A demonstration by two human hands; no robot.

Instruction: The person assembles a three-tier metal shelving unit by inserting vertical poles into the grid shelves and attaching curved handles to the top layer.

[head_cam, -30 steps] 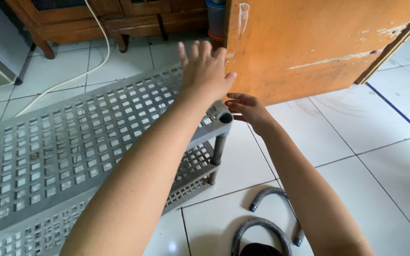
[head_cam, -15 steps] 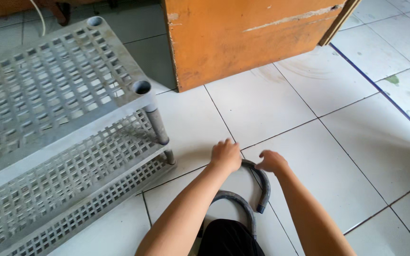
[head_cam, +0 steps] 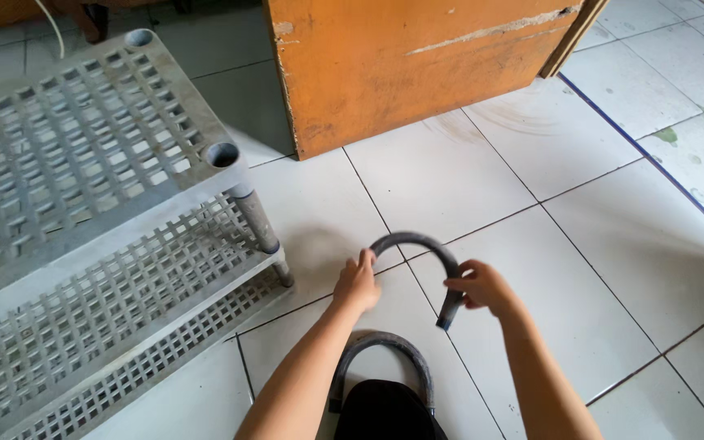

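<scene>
Head view: both hands hold a curved grey hose (head_cam: pixel 417 242) beside the rack (head_cam: pixel 107 244).
Left hand (head_cam: pixel 358 283) and right hand (head_cam: pixel 482 287) fingers grip its ends; it looks light, bendy.

Shelf rack (head_cam: pixel 99 244) left; cabinet (head_cam: pixel 417 65) behind; curved hose (head_cam: pixel 425 253) on floor (head_cam: pixel 613 220) between, second hose (head_cam: pixel 385 358) nearer.

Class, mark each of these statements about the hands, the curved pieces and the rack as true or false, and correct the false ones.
1. Both hands hold one curved grey tube. True.
2. The left hand rests on the rack. False: it grips the tube's end.
3. A second curved tube lies on the tiled floor. True.
4. The grey plastic rack is to the right hand's right. False: it stands left of both hands.
</scene>
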